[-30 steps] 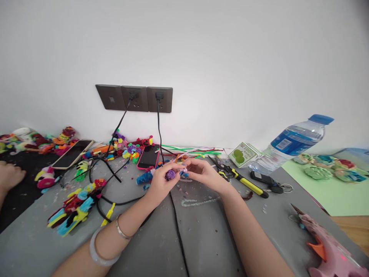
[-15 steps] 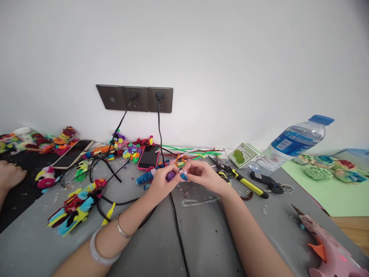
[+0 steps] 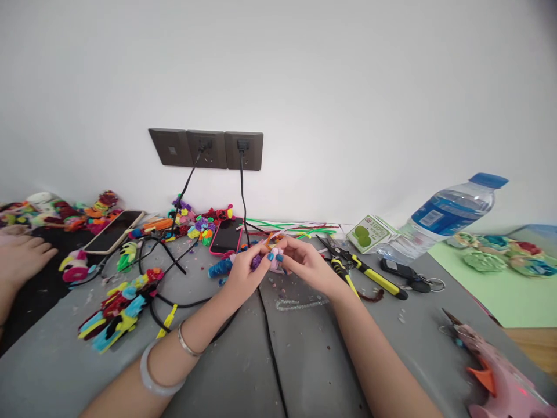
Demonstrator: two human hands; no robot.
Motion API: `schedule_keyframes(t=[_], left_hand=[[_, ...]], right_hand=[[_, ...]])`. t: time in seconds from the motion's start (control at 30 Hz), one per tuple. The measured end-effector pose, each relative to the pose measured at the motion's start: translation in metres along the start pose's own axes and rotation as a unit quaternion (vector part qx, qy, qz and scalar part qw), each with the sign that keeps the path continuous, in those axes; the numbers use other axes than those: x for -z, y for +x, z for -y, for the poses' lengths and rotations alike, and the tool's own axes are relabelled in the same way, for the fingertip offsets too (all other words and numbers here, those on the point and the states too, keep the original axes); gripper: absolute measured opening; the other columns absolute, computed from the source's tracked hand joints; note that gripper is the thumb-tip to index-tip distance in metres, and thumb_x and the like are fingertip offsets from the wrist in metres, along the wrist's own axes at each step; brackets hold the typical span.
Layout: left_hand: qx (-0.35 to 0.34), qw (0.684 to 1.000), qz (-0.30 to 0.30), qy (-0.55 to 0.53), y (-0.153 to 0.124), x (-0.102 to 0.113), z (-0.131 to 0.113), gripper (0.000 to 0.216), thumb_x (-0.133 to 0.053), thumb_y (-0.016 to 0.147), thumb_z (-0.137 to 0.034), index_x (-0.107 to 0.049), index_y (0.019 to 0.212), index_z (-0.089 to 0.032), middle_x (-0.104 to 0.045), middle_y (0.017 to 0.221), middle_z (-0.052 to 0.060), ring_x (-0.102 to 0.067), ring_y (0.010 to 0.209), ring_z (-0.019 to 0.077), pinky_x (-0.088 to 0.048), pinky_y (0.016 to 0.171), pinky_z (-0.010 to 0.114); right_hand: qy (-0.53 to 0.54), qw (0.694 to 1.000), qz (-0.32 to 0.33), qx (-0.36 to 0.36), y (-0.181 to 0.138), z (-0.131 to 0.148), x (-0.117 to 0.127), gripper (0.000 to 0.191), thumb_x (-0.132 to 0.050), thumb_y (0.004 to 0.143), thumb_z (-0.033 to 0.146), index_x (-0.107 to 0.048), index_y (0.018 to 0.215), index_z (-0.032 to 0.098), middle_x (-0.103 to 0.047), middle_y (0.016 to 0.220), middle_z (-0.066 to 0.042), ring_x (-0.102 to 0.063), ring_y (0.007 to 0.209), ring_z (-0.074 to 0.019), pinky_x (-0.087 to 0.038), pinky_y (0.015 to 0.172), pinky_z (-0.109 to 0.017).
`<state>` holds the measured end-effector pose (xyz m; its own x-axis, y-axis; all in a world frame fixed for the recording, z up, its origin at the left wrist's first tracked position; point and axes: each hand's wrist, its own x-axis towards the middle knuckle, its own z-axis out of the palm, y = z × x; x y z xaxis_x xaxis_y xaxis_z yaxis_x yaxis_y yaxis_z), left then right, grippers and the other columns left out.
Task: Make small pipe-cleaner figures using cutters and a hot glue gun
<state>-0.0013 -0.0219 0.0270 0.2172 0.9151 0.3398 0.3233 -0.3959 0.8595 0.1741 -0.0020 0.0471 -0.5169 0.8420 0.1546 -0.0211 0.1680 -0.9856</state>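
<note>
My left hand [image 3: 249, 271] and my right hand [image 3: 303, 262] meet over the grey table, fingertips pinched close together. Between them is a small fuzzy pipe-cleaner piece [image 3: 275, 259], pale pink with purple at its left; the fingers hide much of it. Just left of my left hand lies a blue pipe-cleaner coil [image 3: 220, 267]. Beyond the hands are loose green and white pipe cleaners [image 3: 300, 228]. A silvery tinsel strip [image 3: 300, 305] lies below my right hand, and yellow-and-black pliers [image 3: 369, 273] are to its right.
Black cables [image 3: 270, 342] run from wall sockets [image 3: 206, 149] across the table. Left are phones [image 3: 114, 232] and pipe-cleaner figures [image 3: 117, 313]. Right are a juice carton [image 3: 369, 234], a leaning water bottle [image 3: 444, 215], keys [image 3: 418, 284] and a pink glue gun [image 3: 500, 371]. Another person's hand [image 3: 24, 255] rests far left.
My fingertips have shifted slightly around the piece, and more of its pale pink part shows. The other person's hand has moved right and its fingers have spread. The view has shifted slightly.
</note>
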Motion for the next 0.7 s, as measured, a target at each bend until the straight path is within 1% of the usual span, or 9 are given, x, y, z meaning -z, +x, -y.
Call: schedule_keyframes(t=[0.07, 0.17, 0.33, 0.43, 0.57, 0.63, 0.7], left_hand=[[0.005, 1.000, 0.004, 0.002, -0.0003, -0.0006, 0.0007, 0.025, -0.051, 0.090, -0.040, -0.055, 0.080, -0.018, -0.057, 0.072, -0.001, -0.050, 0.066, 0.0124, -0.039, 0.065, 0.023], [0.007, 1.000, 0.013, 0.019, -0.0009, -0.0022, 0.0027, 0.017, -0.056, 0.086, -0.034, -0.056, 0.084, -0.018, -0.059, 0.074, -0.002, -0.051, 0.066, 0.0118, -0.040, 0.065, 0.022], [-0.005, 0.999, 0.010, 0.030, -0.0002, -0.0044, 0.0038, 0.010, -0.053, 0.086, -0.025, -0.056, 0.081, -0.017, -0.060, 0.074, -0.002, -0.050, 0.064, 0.0109, -0.040, 0.065, 0.022], [-0.004, 1.000, 0.015, 0.011, 0.0006, -0.0045, 0.0026, 0.014, -0.052, 0.088, -0.030, -0.055, 0.081, -0.018, -0.059, 0.076, -0.001, -0.051, 0.068, 0.0121, -0.041, 0.068, 0.023], [0.001, 0.998, 0.039, -0.040, -0.0003, -0.0041, 0.0014, 0.023, -0.048, 0.093, -0.037, -0.056, 0.086, -0.017, -0.058, 0.080, 0.001, -0.052, 0.074, 0.0141, -0.041, 0.071, 0.024], [0.003, 0.996, 0.054, -0.067, -0.0014, -0.0039, 0.0019, 0.026, -0.047, 0.095, -0.040, -0.057, 0.088, -0.016, -0.059, 0.081, 0.002, -0.051, 0.074, 0.0143, -0.041, 0.071, 0.024], [0.012, 0.994, 0.062, -0.095, -0.0023, -0.0041, 0.0036, 0.031, -0.047, 0.095, -0.044, -0.058, 0.088, -0.016, -0.058, 0.077, 0.002, -0.050, 0.069, 0.0135, -0.041, 0.067, 0.024]], right_hand=[[0.004, 1.000, -0.011, -0.001, 0.0012, -0.0011, 0.0016, 0.032, -0.065, 0.086, 0.051, -0.057, 0.087, 0.019, -0.057, 0.081, 0.000, -0.047, 0.060, -0.0103, -0.043, 0.055, -0.024], [0.010, 1.000, -0.007, -0.001, 0.0021, -0.0032, 0.0047, 0.033, -0.064, 0.086, 0.052, -0.057, 0.086, 0.019, -0.056, 0.081, 0.000, -0.047, 0.058, -0.0093, -0.042, 0.055, -0.024], [0.005, 1.000, -0.001, 0.003, 0.0022, -0.0064, 0.0064, 0.032, -0.060, 0.090, 0.050, -0.057, 0.084, 0.019, -0.052, 0.075, 0.002, -0.047, 0.058, -0.0099, -0.041, 0.056, -0.024], [0.005, 1.000, -0.004, 0.004, 0.0023, -0.0059, 0.0057, 0.030, -0.060, 0.090, 0.048, -0.057, 0.086, 0.019, -0.053, 0.079, 0.001, -0.048, 0.061, -0.0102, -0.042, 0.058, -0.024], [0.027, 1.000, 0.002, 0.007, 0.0018, -0.0027, 0.0053, 0.029, -0.066, 0.087, 0.048, -0.056, 0.086, 0.020, -0.058, 0.083, -0.001, -0.053, 0.071, -0.0129, -0.046, 0.066, -0.026], [0.048, 0.999, 0.012, 0.007, 0.0012, -0.0013, 0.0057, 0.031, -0.068, 0.085, 0.048, -0.055, 0.084, 0.020, -0.060, 0.081, -0.001, -0.056, 0.074, -0.0142, -0.048, 0.070, -0.028], [0.070, 0.997, 0.024, 0.009, 0.0007, -0.0013, 0.0062, 0.031, -0.070, 0.084, 0.047, -0.055, 0.083, 0.020, -0.061, 0.079, -0.001, -0.059, 0.073, -0.0147, -0.050, 0.071, -0.030]])
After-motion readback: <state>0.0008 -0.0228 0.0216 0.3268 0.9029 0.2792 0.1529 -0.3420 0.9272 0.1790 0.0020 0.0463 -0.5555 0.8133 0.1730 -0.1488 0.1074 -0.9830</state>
